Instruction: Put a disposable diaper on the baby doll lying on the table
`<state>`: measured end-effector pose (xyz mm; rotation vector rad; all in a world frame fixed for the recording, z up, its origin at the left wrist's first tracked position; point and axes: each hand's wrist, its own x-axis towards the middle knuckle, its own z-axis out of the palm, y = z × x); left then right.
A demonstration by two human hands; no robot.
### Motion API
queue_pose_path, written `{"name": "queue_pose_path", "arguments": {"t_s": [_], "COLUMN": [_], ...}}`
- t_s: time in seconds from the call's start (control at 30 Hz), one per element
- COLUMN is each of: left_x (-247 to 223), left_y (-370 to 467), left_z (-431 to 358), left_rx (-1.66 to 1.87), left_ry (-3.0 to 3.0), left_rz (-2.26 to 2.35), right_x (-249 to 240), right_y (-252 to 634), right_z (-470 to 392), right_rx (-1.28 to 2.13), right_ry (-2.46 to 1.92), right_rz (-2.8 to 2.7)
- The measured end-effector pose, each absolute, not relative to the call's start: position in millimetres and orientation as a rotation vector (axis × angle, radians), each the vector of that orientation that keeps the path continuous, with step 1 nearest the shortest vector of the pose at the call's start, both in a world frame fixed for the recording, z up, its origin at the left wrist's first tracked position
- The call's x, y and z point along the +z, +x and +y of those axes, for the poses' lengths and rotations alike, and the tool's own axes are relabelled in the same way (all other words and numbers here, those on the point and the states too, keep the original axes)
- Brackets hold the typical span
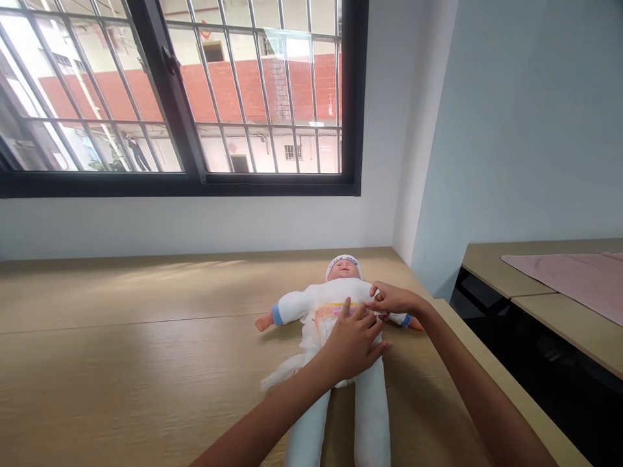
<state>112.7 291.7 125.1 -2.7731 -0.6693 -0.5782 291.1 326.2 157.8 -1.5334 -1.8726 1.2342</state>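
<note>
A baby doll [292,305] lies on its back on the wooden table, head toward the window. It wears a white cap, a white top with blue cuffs, and white legs stretch toward me. Around its hips is a white diaper [310,334] with a coloured print at the waist. One loose white side flap [285,371] of the diaper spreads onto the table at the left. My left hand [354,340] rests on the diaper's front, fingers spread. At the opposite side of the waist, my right hand [392,299] has its fingers curled and pinched at the diaper's edge.
The wooden table [121,363] runs up to the white wall under a barred window [263,97]. To the right, past a dark gap, stands another table [491,266] with a pink cloth [579,275] on it.
</note>
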Motion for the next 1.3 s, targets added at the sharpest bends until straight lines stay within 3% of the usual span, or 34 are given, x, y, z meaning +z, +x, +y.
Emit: {"name": "queue_pose_path", "arguments": {"t_s": [0.4, 1.3], "left_x": [102.7, 104.8], "left_y": [131.3, 130.3], "left_z": [281.4, 269.5], "left_rx": [-0.549, -0.592], "left_ry": [-2.323, -2.345], "left_rz": [-0.508, -0.383], "right_x": [147.8, 162.6], "right_y": [298.1, 302.8], "right_z": [334.9, 327.4], "right_rx": [1.188, 1.242], "right_ry": [-1.609, -1.552], "right_rz": [-1.762, -1.759]}}
